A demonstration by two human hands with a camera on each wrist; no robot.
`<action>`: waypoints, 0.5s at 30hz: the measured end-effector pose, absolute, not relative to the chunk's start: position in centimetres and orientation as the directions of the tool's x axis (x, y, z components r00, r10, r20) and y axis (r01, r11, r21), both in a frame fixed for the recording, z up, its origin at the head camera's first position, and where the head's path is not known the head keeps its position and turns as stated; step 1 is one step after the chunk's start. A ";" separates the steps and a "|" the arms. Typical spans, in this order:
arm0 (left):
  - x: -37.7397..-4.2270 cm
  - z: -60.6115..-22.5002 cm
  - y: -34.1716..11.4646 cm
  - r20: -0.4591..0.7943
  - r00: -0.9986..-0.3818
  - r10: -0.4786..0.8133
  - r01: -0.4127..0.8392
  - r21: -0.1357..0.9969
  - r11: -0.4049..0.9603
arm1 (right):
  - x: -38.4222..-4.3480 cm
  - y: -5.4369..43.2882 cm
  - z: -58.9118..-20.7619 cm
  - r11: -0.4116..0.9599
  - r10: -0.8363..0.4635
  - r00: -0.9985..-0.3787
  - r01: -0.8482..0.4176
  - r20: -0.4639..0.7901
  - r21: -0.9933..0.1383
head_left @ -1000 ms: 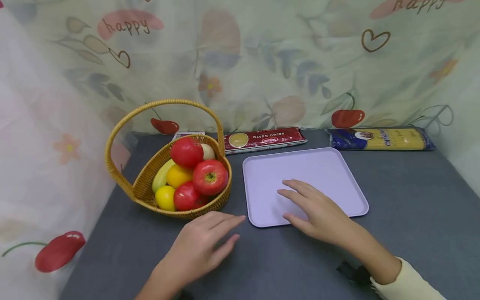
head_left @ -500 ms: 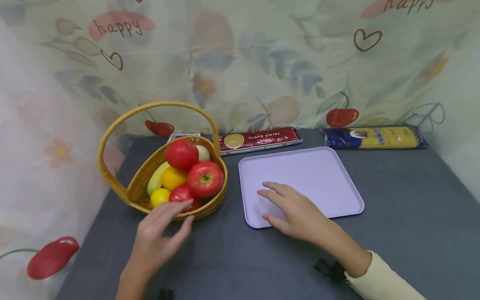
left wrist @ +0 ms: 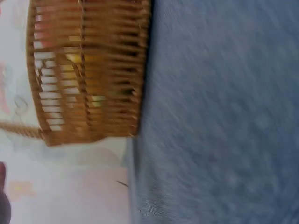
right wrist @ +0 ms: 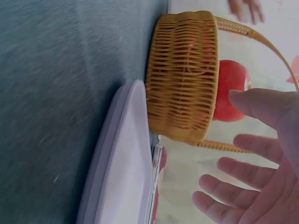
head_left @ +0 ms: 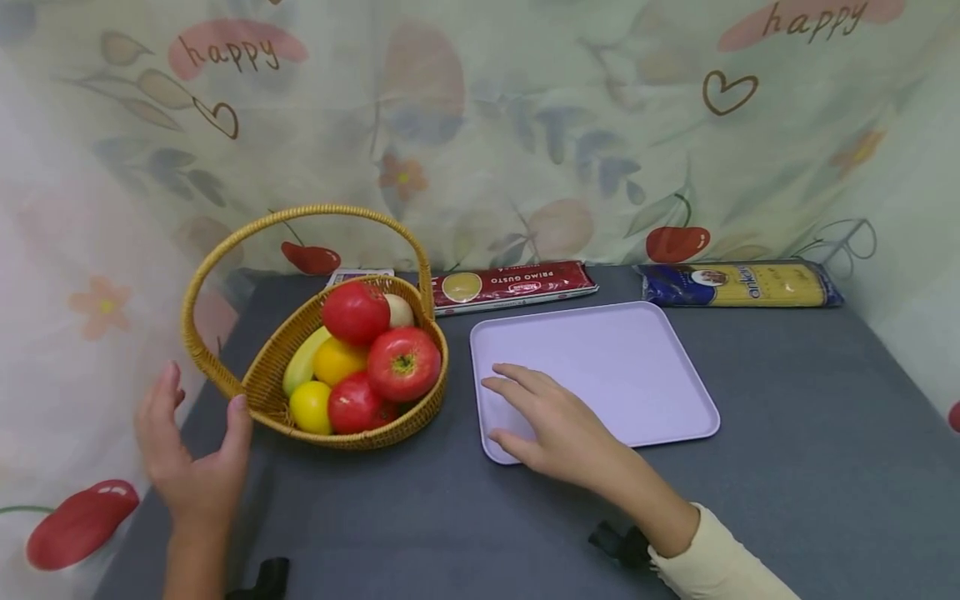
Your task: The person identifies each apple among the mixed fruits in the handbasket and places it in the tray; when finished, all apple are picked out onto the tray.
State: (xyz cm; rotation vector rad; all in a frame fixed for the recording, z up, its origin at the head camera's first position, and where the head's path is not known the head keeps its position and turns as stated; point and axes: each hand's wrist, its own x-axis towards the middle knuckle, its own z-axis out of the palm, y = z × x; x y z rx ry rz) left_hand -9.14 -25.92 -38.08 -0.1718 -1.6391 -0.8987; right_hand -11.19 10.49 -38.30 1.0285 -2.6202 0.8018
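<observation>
A wicker basket (head_left: 405, 429) with a tall looped handle stands on the left of the table. Inside it lie several fruits, among them a red apple (head_left: 405, 364), a banana (head_left: 303, 367), an orange (head_left: 339, 360) and a yellow lemon (head_left: 311, 407). My left hand (head_left: 197, 454) is raised just left of the basket, thumb near its handle's base, holding nothing. Over the left part of a lilac tray (head_left: 637, 367) hovers my right hand (head_left: 558, 429), its fingers spread and bare. In the right wrist view the right hand's fingers (right wrist: 252, 175) are extended.
Along the back lie a red pasta packet (head_left: 517, 286) and a blue and yellow spaghetti packet (head_left: 742, 284). A small flat packet (head_left: 360, 275) is partly hidden behind the basket. A printed curtain (head_left: 480, 125) closes off the rear of the grey table (head_left: 795, 450).
My left hand has swept left, from the basket's front right to its left side, and turned upward. The right hand has shifted slightly left over the tray. The basket keeps its place.
</observation>
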 end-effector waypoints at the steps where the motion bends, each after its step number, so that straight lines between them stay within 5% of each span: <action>1: -9.0 -38.2 -26.3 0.869 -0.348 -0.352 0.545 0.493 0.678 | -11.3 10.3 -38.2 0.607 -0.556 -0.738 -0.674 0.381 -0.421; 6: -9.0 -40.3 -28.6 0.725 -0.598 -0.342 0.488 0.668 0.562 | -11.8 8.8 -37.9 0.600 -0.511 -0.775 -0.631 0.371 -0.491; 15: -9.8 -42.6 -30.2 0.681 -0.665 -0.307 0.557 0.726 0.403 | -13.1 5.8 -37.6 0.630 -0.475 -0.794 -0.608 0.380 -0.483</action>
